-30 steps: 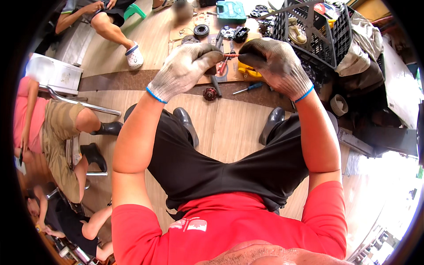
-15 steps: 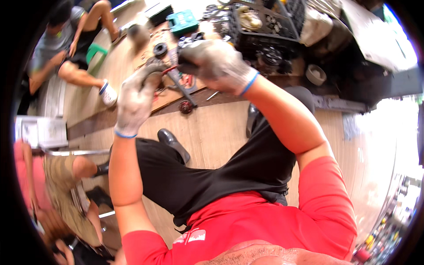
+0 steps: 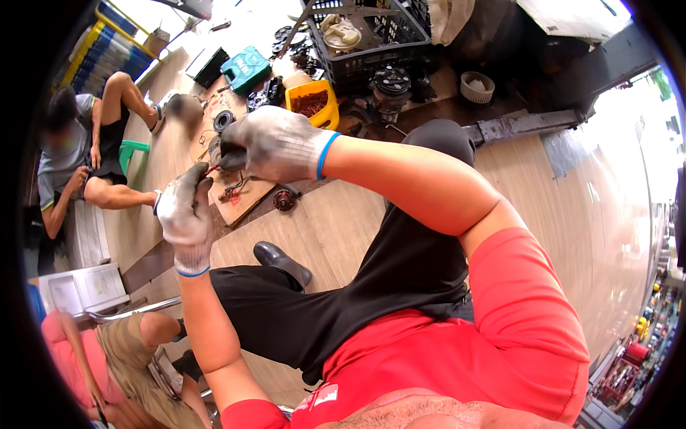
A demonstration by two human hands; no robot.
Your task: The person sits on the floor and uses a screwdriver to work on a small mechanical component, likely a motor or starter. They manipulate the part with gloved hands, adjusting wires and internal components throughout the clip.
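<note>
Both my hands are in white knit work gloves with dark palms and blue cuffs, raised close together over a wooden board (image 3: 237, 207). My left hand (image 3: 184, 218) is closed in a pinch on a thin red strip, perhaps a wire (image 3: 212, 169). Just above and to its right, my right hand (image 3: 279, 145) has its fingers curled together at the strip's other end; its fingertips are partly hidden. Below the right hand, a round dark-red motor part (image 3: 284, 200) lies at the board's edge. Small parts with red wires (image 3: 232, 191) rest on the board under my hands.
Behind my hands stand a yellow container (image 3: 331, 116) of reddish-brown bits, a teal case (image 3: 246, 69), a black ring (image 3: 224, 120) and a black crate (image 3: 375, 56). A white ribbed bowl (image 3: 476, 87) is farther right. People sit at the far left (image 3: 68, 164) and lower left (image 3: 86, 350).
Both hands have shifted left and somewhat lower in the view, still holding the red strip between them. The view has turned, and the yellow container now shows beyond my right hand.
</note>
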